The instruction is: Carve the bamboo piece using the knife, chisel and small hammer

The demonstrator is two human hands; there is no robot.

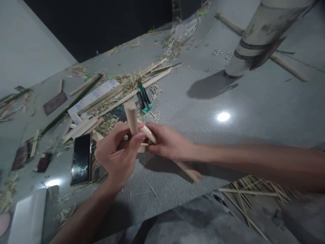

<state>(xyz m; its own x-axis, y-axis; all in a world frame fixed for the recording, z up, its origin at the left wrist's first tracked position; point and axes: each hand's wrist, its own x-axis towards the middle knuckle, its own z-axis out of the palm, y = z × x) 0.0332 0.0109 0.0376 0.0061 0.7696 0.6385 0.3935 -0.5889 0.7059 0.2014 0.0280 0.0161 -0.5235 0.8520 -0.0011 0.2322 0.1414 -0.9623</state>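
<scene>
Near the middle of the table, my left hand closes its thumb and fingers around a pale wooden stick, whose thick end points up. My right hand comes in from the right, touching or nearly touching the left. Its fingers are wrapped round a smooth, pale wooden piece that crosses close to the stick. Whether the two pieces are joined is hidden by my fingers. Below my right hand, another wooden stick end sticks out; I cannot tell if it is held or lies on the table.
A green and black utility knife lies beyond my hands among shavings and long strips. A phone is left of my left hand. Sandpaper pieces lie farther left. A bamboo tube stands back right near small rings.
</scene>
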